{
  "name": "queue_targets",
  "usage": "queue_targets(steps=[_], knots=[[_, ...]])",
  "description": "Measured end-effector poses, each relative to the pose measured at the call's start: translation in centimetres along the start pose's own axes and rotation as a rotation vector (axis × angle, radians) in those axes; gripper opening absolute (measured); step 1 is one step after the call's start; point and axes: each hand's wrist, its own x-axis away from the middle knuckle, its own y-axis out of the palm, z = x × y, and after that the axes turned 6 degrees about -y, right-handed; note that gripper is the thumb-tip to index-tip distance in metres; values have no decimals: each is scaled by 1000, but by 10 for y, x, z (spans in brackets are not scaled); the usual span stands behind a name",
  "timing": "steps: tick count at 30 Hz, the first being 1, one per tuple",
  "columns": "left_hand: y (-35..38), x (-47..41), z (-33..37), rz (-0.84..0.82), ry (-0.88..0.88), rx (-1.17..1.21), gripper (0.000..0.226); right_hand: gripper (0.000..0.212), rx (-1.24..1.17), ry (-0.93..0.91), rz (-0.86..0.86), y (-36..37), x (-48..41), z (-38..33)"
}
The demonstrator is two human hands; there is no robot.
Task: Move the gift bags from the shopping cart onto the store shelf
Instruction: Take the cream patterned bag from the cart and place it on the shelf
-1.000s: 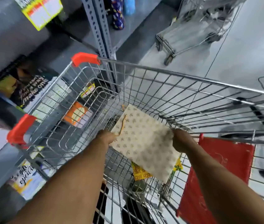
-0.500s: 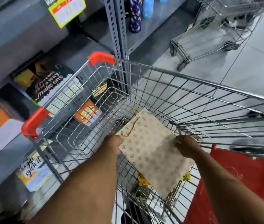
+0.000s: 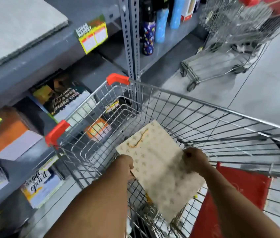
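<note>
A flat cream gift bag [image 3: 156, 162] with a gold leaf print and a gold cord handle is held inside the wire shopping cart [image 3: 195, 107]. My left hand [image 3: 124, 164] grips its left edge and my right hand [image 3: 195, 160] grips its right edge. The bag hangs tilted, with its handle end pointing away from me. Under it a bit of yellow bag [image 3: 148, 198] shows in the cart's bottom. The grey store shelf [image 3: 33, 62] stands to the cart's left, with flat gift bags [image 3: 63, 98] lying on its lower levels.
A red bag [image 3: 235, 194] hangs on the cart's right side. Patterned bottles [image 3: 148, 36] stand on a shelf behind the perforated upright post [image 3: 130, 40]. A second wire cart [image 3: 230, 40] stands further down the grey floor. Yellow price tags [image 3: 93, 36] hang off shelf edges.
The cream gift bag has risen a little inside the cart with both hands still on it. My view has tilted up, showing more shelf and the far cart.
</note>
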Motion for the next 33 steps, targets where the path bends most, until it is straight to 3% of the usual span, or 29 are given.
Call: queue_targets(steps=[4, 7, 11, 16, 19, 22, 26, 33], knots=[[-30, 53, 6, 52, 140, 64, 42, 20, -102, -105, 38, -20, 27, -28], [-54, 91, 15, 76, 273, 294, 20, 25, -262, -208, 67, -34, 45, -55], [-91, 148, 25, 49, 516, 423, 20, 16, -444, -377, 105, -66, 72, -98], [-125, 228, 47, 125, 913, 462, 23, 17, -702, -489, 93, -115, 104, -153], [-141, 274, 63, 112, 1070, 412, 16, 34, -762, -520, 133, -144, 115, -179], [-155, 311, 75, 60, 1204, 365, 19, 20, -742, -565, 146, -170, 121, -202], [-166, 340, 88, 54, 1297, 417, 18, 10, -836, -616, 152, -192, 134, -226], [-201, 342, 94, 31, 1311, 486, 18, 16, -840, -632, 134, -185, 144, -263]])
